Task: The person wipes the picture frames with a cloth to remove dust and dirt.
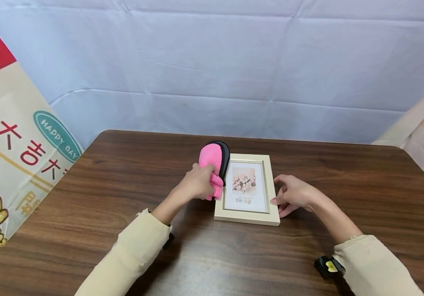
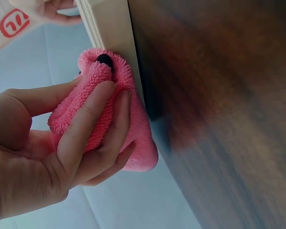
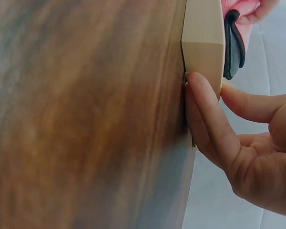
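A cream picture frame [image 1: 246,218] lies flat on the brown wooden table, with a print of pink flowers and the words "free style" behind its pane. My left hand [image 1: 196,181] grips a folded pink plush cloth [image 1: 210,154] with a dark grey side and black edging. The cloth overlaps the frame's left border in the head view. In the left wrist view, fingers curl round the bunched pink pile [image 2: 97,107]. My right hand [image 1: 296,192] holds the frame's right edge, thumb on top of the border and fingers along its outer side [image 3: 203,59].
The wooden table [image 1: 141,164] extends on all sides of the frame. A pale cloth backdrop [image 1: 212,61] hangs behind it. At the left hangs a printed banner [image 1: 15,164] with red characters and a "Happy Day" label. Dark straps [image 1: 328,267] show at my cuffs.
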### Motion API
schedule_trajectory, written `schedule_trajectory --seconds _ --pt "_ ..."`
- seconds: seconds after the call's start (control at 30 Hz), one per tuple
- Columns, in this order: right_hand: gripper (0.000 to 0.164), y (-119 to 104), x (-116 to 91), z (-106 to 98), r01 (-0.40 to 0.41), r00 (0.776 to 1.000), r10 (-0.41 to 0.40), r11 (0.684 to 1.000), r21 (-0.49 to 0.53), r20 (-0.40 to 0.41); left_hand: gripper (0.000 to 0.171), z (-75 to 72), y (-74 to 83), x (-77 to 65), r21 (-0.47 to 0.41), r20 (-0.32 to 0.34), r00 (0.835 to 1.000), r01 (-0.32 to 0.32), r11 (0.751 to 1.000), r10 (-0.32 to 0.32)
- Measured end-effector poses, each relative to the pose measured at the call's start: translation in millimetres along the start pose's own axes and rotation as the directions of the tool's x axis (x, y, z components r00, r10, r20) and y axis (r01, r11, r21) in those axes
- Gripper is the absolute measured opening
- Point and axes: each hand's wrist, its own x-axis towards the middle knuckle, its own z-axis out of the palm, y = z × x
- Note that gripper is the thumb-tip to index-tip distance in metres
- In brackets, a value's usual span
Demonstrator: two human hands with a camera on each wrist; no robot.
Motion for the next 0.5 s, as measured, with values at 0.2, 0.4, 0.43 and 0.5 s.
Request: schedule_trajectory --seconds 0.2,0.4,0.43,0.5 --pt "0.062 0 0 0 -0.003 1.000 0.003 1.000 0.003 0.005 0.040 -2.1 1.1 14.7 -0.018 0.006 0.999 0.031 0.999 -0.031" --pt "0.062 0 0 0 -0.002 1.000 0.002 1.000 0.004 0.003 0.042 -2.3 0.3 18.8 -0.045 0.020 0.999 0.040 0.998 -0.040" --pt "0.062 0 0 0 -0.001 1.000 0.001 1.000 0.001 0.002 0.042 -2.1 0.0 18.5 -0.038 0.020 0.999 0.035 0.999 -0.034" --pt "0.062 0 0 0 -0.002 1.000 0.002 1.000 0.000 0.001 0.040 -1.3 -0.8 17.3 -0.025 0.021 1.000 0.023 0.999 -0.023"
